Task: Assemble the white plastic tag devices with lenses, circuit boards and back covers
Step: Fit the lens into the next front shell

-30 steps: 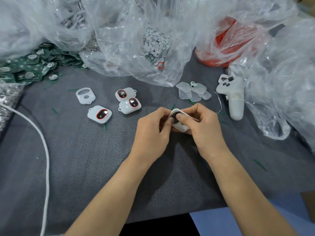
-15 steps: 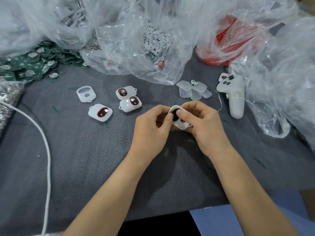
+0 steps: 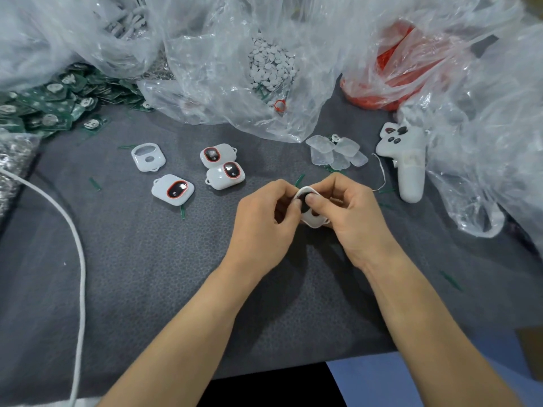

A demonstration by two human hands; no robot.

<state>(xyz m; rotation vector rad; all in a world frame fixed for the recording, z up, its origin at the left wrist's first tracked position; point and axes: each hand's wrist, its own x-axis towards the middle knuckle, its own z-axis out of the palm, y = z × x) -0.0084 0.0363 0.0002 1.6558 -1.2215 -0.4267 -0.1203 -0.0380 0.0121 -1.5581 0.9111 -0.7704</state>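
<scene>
Between our hands, just over the mat, sits the shell, a white tag housing with a dark lens at its window. Our left hand pinches its left edge, thumb and fingers curled round it. Our right hand grips the other side, thumb tip against the lens. Whether the lens is fully seated we cannot tell.

We judge the shell light and thin-walled. It looks stiff enough to take snap-in parts, yet likely to flex if squeezed across the middle, and smooth enough to slip. We would hold it by the rim and corners, leave the window free, and press the lens evenly, since a glossy insert may smudge or tilt.

To the left lie three finished tags and, further left, an empty shell. Clear covers are heaped just beyond our hands. Green boards are piled at the far left, a white controller lies to the right, and plastic bags lie along the back.
</scene>
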